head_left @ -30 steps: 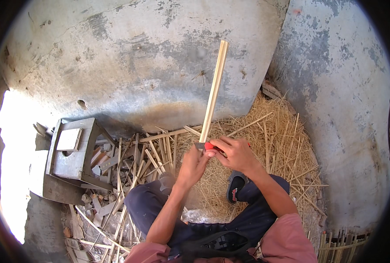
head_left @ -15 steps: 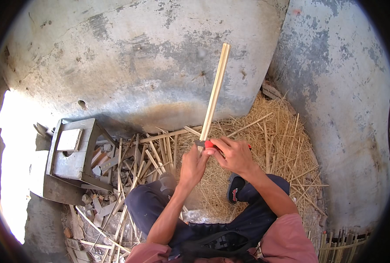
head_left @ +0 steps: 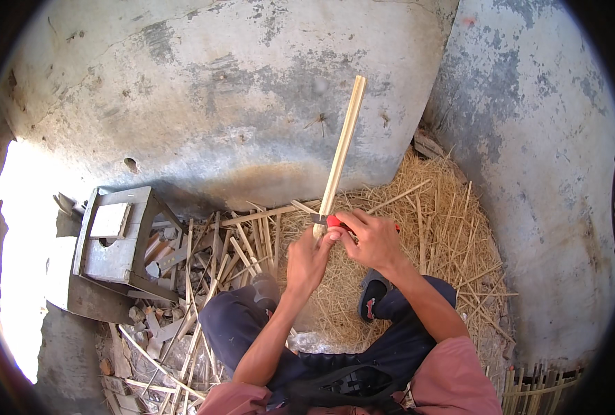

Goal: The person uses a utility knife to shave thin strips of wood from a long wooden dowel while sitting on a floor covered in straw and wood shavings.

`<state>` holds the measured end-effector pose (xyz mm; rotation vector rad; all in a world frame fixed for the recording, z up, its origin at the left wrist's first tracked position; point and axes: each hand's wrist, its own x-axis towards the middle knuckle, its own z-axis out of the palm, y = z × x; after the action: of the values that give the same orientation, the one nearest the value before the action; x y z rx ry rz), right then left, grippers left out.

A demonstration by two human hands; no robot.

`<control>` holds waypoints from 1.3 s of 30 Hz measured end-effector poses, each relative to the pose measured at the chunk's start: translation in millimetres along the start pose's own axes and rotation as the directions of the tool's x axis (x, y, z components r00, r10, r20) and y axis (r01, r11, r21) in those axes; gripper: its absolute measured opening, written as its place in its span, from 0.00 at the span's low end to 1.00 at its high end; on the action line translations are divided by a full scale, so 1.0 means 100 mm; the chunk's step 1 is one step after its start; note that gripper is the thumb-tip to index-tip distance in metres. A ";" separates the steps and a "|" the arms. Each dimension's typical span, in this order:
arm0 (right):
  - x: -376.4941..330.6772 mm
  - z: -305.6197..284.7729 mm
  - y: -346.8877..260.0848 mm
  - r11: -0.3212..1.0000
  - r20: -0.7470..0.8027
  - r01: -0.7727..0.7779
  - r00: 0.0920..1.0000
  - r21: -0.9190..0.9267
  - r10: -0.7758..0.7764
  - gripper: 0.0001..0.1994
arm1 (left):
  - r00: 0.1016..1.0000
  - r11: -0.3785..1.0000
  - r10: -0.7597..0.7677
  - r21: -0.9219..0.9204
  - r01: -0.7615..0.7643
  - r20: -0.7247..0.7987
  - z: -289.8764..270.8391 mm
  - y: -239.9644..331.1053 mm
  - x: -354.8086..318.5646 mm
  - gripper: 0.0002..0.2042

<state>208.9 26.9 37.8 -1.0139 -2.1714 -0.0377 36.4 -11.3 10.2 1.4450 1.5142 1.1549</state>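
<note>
Two weathered walls (head_left: 252, 90) beyond, left hand (head_left: 307, 261) firm round one pale strip (head_left: 343, 146), right hand (head_left: 377, 242) round one red-handled blade (head_left: 333, 220).

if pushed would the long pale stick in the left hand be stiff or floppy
The pale stick is probably stiff, as it juts straight from the left hand with no visible bend. It looks slim for its length, so likely light. Lengthwise lines hint it may split along them.

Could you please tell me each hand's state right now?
Left hand: closed, holding the pale strip near its lower end.
Right hand: closed, holding the red-handled tool.
</note>
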 end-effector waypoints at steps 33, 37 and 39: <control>0.70 -0.39 0.86 0.974 -0.240 -0.225 0.946 -0.011 0.216 0.15 | 0.999 0.993 0.041 0.110 -0.044 0.034 0.21 -0.12 -0.06 0.25; 0.79 -0.83 1.44 0.864 -0.409 -0.500 0.778 0.056 0.477 0.18 | 0.989 0.994 0.039 0.094 -0.053 0.142 0.30 -0.22 -0.26 0.24; 0.66 -1.07 1.86 0.820 -0.481 -0.563 0.694 0.100 0.535 0.21 | 0.977 0.986 0.122 0.092 -0.139 0.175 0.33 -0.13 -0.33 0.24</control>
<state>370.8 164.6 108.9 -1.4743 -1.3460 -0.0653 65.8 -39.9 -15.1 1.6906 1.3963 1.0129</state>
